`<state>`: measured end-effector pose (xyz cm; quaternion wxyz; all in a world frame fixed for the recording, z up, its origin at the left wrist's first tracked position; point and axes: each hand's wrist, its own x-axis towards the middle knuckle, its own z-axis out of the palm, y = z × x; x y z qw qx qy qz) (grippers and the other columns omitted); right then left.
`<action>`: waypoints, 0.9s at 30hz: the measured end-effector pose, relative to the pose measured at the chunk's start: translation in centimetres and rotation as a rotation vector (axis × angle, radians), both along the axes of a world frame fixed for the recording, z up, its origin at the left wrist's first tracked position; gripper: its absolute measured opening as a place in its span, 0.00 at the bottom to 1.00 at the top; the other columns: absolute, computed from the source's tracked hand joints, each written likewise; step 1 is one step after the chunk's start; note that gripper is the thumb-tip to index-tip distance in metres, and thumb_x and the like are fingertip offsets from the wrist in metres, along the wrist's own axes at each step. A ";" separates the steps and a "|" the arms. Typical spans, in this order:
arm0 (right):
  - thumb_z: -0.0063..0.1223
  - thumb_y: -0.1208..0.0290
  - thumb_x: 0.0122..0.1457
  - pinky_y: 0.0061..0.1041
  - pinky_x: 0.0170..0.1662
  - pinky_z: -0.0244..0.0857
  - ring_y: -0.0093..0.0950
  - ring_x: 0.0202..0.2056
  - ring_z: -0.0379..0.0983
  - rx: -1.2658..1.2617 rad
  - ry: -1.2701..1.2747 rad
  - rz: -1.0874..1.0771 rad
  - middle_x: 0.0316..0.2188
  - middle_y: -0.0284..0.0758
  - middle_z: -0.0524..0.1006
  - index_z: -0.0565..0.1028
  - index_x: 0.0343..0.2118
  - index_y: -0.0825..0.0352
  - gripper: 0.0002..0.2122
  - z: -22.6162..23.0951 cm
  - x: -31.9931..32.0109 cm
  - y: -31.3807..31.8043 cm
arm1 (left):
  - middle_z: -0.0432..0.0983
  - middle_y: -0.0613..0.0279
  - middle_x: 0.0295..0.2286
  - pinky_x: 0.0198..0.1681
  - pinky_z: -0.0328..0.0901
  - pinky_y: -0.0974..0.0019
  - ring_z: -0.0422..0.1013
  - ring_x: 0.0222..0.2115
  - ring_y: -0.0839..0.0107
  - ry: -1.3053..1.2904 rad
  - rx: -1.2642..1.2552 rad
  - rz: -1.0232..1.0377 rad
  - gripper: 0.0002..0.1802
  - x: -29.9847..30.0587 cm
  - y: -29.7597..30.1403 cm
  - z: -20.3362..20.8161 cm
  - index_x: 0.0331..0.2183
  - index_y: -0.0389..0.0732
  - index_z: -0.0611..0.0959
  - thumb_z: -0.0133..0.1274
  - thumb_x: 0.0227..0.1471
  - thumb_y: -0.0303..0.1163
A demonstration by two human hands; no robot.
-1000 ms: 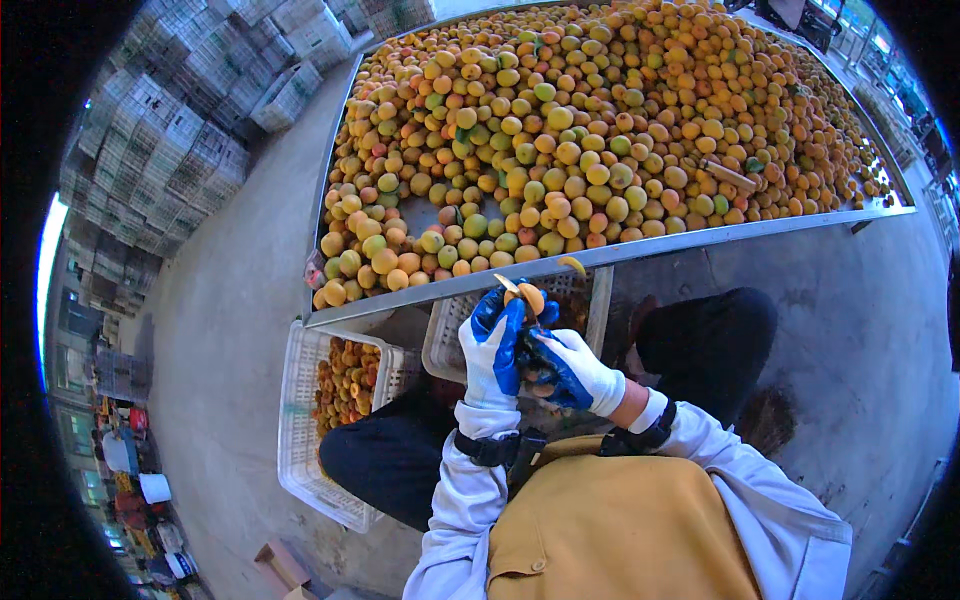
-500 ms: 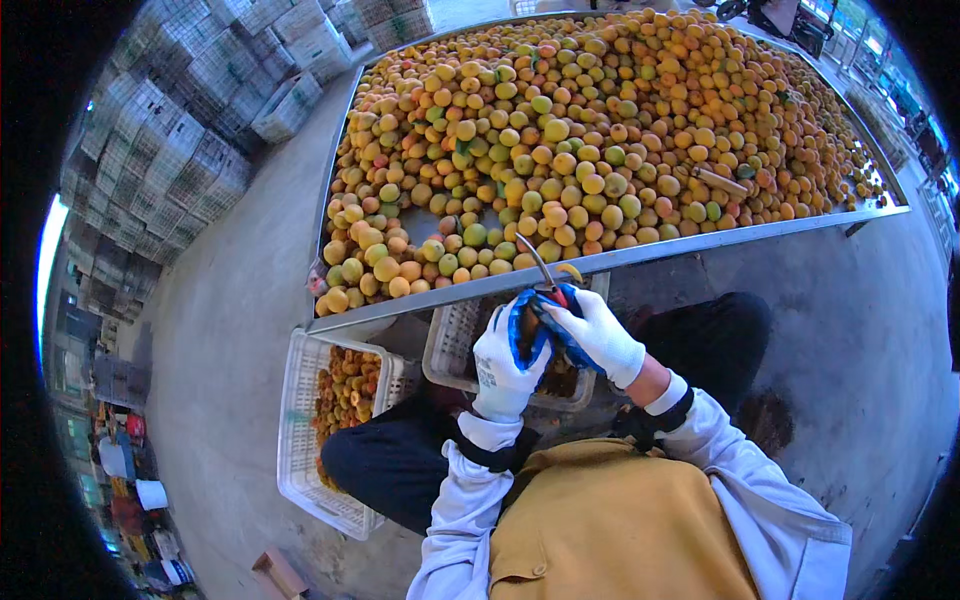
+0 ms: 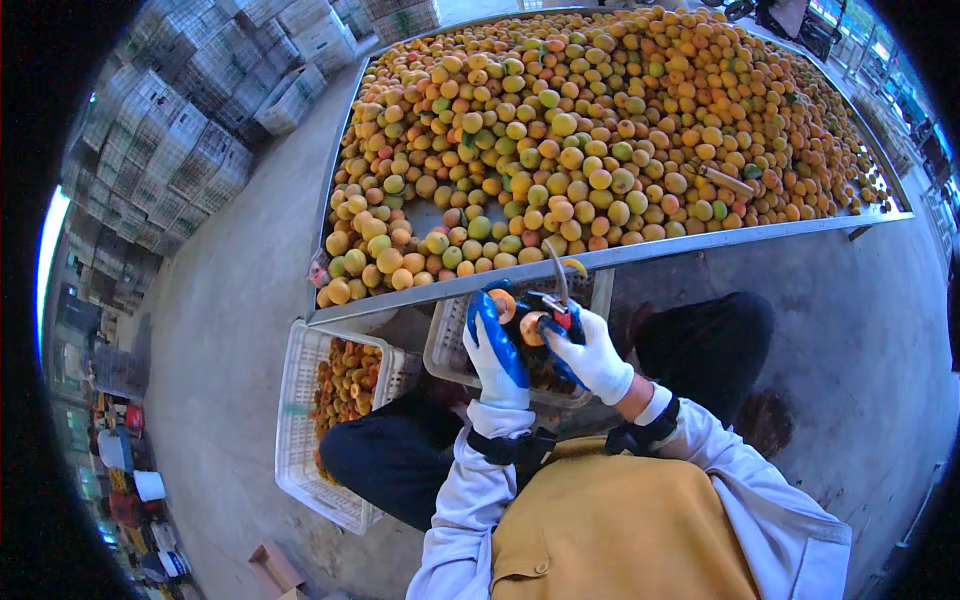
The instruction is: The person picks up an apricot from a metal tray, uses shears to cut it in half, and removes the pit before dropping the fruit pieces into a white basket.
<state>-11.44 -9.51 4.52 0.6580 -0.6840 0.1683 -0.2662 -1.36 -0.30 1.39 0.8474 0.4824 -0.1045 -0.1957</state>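
Both hands wear white gloves with blue-coated palms, held together in front of the table's near edge. My left hand [image 3: 497, 355], fingers pointing up and curled, holds one apricot half [image 3: 503, 304] with its cut face showing. My right hand [image 3: 592, 355] is closed around the red handle of a knife [image 3: 557, 268], whose curved metal blade points up and away. A second apricot half [image 3: 532, 328] sits at the fingers of my right hand, between the two gloves. The lower part of the handle is hidden by the glove.
A metal-rimmed table [image 3: 460, 290] heaped with apricots [image 3: 570, 150] stands ahead, with a stick [image 3: 727, 180] lying on the heap. A white crate [image 3: 297, 425] of cut fruit stands by my left knee; another crate [image 3: 440, 345] sits under my hands. Crates [image 3: 170, 150] are stacked at far left.
My hands have moved apart from being pressed together, and two apricot halves now show between them. The knife blade has swung more upright and slightly right.
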 end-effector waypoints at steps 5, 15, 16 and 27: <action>0.57 0.77 0.55 0.23 0.46 0.66 0.18 0.39 0.70 -0.139 0.020 0.063 0.35 0.36 0.78 0.72 0.48 0.70 0.16 -0.1 1.1 0.2 | 0.74 0.63 0.35 0.45 0.68 0.63 0.72 0.38 0.69 0.308 -0.405 -0.200 0.18 0.5 0.0 0.9 0.35 0.44 0.75 0.42 0.64 0.48; 0.48 0.71 0.65 0.19 0.29 0.64 0.16 0.27 0.69 0.573 -0.227 -0.075 0.28 0.27 0.74 0.74 0.41 0.68 0.07 0.8 1.8 -2.7 | 0.68 0.69 0.22 0.32 0.69 0.68 0.67 0.24 0.78 0.537 -0.274 -0.229 0.21 0.3 0.2 -1.5 0.39 0.43 0.75 0.42 0.63 0.52; 0.48 0.68 0.65 0.20 0.27 0.64 0.18 0.25 0.69 0.686 -0.298 -0.053 0.27 0.28 0.74 0.74 0.40 0.67 0.08 2.0 2.4 -2.7 | 0.66 0.71 0.21 0.26 0.65 0.70 0.65 0.21 0.79 0.511 -0.287 -0.244 0.20 0.0 -0.1 -1.3 0.38 0.43 0.74 0.42 0.63 0.52; 0.50 0.62 0.64 0.20 0.18 0.56 0.18 0.15 0.62 0.896 -0.621 -0.111 0.17 0.24 0.66 0.69 0.31 0.60 0.08 2.6 5.1 -2.8 | 0.76 0.62 0.35 0.42 0.69 0.67 0.74 0.36 0.71 0.095 0.144 -0.240 0.22 -2.9 -0.9 0.2 0.45 0.39 0.76 0.40 0.65 0.47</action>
